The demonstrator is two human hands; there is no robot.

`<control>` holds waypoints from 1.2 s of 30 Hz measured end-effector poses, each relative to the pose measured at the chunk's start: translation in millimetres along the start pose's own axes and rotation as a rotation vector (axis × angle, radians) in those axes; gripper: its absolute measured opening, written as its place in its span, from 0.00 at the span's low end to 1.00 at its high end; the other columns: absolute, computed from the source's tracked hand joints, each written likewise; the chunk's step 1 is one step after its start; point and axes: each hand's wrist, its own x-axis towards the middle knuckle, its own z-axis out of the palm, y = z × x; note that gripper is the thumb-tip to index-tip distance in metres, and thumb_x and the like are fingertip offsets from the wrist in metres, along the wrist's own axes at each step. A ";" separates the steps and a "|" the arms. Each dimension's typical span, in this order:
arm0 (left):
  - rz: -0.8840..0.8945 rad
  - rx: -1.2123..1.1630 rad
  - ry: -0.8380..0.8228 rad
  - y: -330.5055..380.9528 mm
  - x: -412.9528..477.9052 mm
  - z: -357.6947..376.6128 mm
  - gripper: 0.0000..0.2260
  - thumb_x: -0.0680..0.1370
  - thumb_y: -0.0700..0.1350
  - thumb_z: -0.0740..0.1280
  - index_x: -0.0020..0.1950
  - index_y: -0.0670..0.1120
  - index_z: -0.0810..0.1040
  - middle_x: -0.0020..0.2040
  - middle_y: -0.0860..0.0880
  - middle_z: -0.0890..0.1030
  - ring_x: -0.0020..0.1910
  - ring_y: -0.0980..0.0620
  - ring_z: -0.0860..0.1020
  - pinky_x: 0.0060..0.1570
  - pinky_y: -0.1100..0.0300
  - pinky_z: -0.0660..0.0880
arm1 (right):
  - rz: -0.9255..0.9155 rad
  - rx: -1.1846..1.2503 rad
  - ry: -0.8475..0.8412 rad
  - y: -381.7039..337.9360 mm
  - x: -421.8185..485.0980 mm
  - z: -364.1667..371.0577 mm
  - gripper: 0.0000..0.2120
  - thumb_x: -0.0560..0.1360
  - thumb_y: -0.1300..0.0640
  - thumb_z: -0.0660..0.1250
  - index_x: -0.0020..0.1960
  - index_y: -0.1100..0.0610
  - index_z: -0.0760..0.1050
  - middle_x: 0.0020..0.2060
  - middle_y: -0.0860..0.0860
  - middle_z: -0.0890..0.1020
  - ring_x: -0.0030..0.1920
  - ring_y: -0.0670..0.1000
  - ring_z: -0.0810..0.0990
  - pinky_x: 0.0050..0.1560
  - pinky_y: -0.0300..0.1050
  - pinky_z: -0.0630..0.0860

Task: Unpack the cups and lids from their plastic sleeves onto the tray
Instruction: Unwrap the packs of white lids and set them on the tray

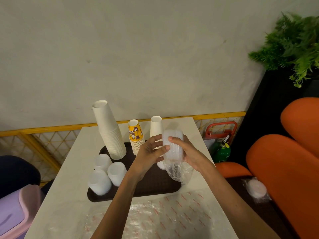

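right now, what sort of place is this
Likely a cafe or takeaway shop's seating corner: tall stacks of paper cups on a brown serving tray, a sleeve of lids being unpacked, and orange cushioned seats beside the table.

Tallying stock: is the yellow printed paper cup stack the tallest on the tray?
No, the plain white paper cup stack left of the yellow printed stack stands taller.

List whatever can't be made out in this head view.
Head view only.
Lid stack: count unreadable through the crinkled sleeve and under the left hand and right hand.
Short white cup stack: lower part hidden behind the hands.
Sleeved pack at right: blurred, cups or lids unclear.
Plastic sheet: red print too small to read.
Purple bin: cut off by the left edge.
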 end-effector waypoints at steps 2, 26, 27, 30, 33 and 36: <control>0.003 -0.003 0.003 0.0 -0.4 0.6 0.14 0.76 0.41 0.68 0.59 0.54 0.74 0.58 0.48 0.80 0.56 0.51 0.80 0.52 0.58 0.79 | -0.002 -0.014 0.002 -0.4 -0.4 -0.2 0.40 0.63 0.43 0.72 0.70 0.51 0.60 0.61 0.53 0.73 0.59 0.52 0.75 0.55 0.51 0.78; -0.028 0.038 0.091 -17.7 -0.3 0.1 0.11 0.77 0.42 0.67 0.58 0.50 0.74 0.56 0.49 0.80 0.54 0.51 0.80 0.50 0.58 0.79 | 0.042 -0.210 0.212 9.0 9.8 10.7 0.32 0.73 0.50 0.70 0.72 0.54 0.59 0.66 0.55 0.70 0.64 0.56 0.72 0.63 0.58 0.72; -0.034 0.038 0.117 -18.8 0.5 -0.2 0.09 0.77 0.42 0.67 0.56 0.50 0.75 0.55 0.49 0.80 0.53 0.51 0.80 0.51 0.57 0.79 | 0.057 -0.213 0.226 8.8 11.4 11.5 0.33 0.73 0.50 0.70 0.72 0.55 0.59 0.66 0.55 0.70 0.64 0.57 0.72 0.64 0.58 0.71; -0.042 0.136 0.289 -24.8 5.1 -0.6 0.07 0.77 0.42 0.67 0.54 0.45 0.78 0.52 0.48 0.81 0.51 0.50 0.80 0.53 0.56 0.79 | 0.061 -0.222 0.212 12.9 9.3 10.0 0.33 0.73 0.50 0.70 0.72 0.54 0.58 0.66 0.54 0.69 0.60 0.53 0.71 0.61 0.51 0.71; -0.030 0.401 0.363 -31.1 8.2 3.0 0.11 0.77 0.44 0.67 0.58 0.41 0.77 0.49 0.49 0.79 0.47 0.52 0.77 0.42 0.70 0.72 | 0.056 -0.267 0.240 16.7 17.0 13.0 0.34 0.73 0.51 0.71 0.73 0.55 0.58 0.67 0.54 0.69 0.63 0.54 0.70 0.62 0.51 0.70; -0.048 0.506 0.351 -38.1 10.3 5.9 0.12 0.76 0.44 0.68 0.57 0.40 0.76 0.48 0.49 0.78 0.46 0.53 0.76 0.39 0.70 0.71 | -0.265 -0.200 0.290 13.0 13.8 24.0 0.26 0.73 0.55 0.70 0.69 0.53 0.66 0.65 0.52 0.74 0.62 0.49 0.74 0.63 0.41 0.70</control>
